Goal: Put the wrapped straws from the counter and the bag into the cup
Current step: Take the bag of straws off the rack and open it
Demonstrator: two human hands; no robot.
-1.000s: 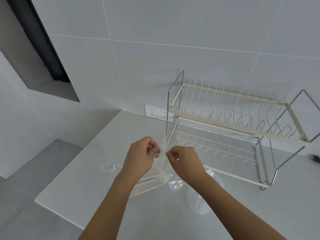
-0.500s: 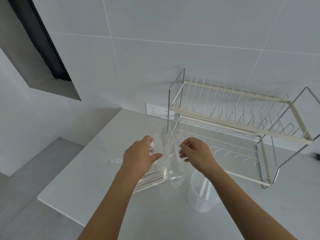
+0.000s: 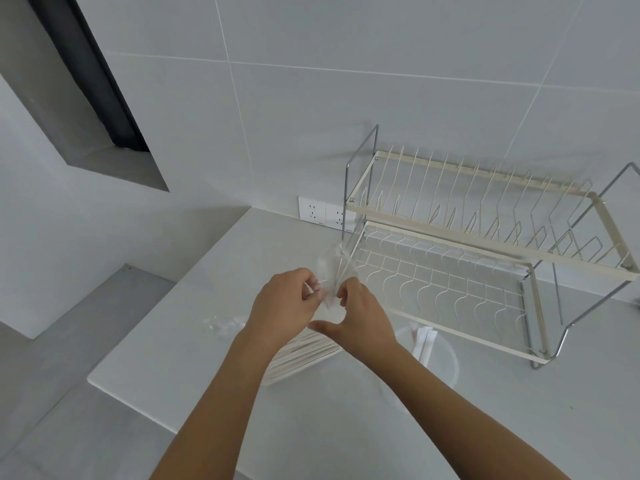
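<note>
A clear plastic bag (image 3: pixel 333 271) with a few wrapped straws in it is held up above the counter between both hands. My left hand (image 3: pixel 285 306) pinches its left side and my right hand (image 3: pixel 360 320) pinches its right side, the two close together. Under my forearms a pile of white wrapped straws (image 3: pixel 304 355) lies flat on the counter. A clear plastic cup (image 3: pixel 440 362) stands to the right of my right wrist with a couple of wrapped straws inside.
A cream two-tier wire dish rack (image 3: pixel 485 237) stands at the back right against the tiled wall. A crumpled clear wrapper (image 3: pixel 221 327) lies left of the straw pile. Two wall sockets (image 3: pixel 322 214) sit behind. The counter edge (image 3: pixel 138 400) runs near left.
Half a second ago my hands had pulled the bag's mouth apart; now they have come back together on the bag. The view has shifted slightly.
</note>
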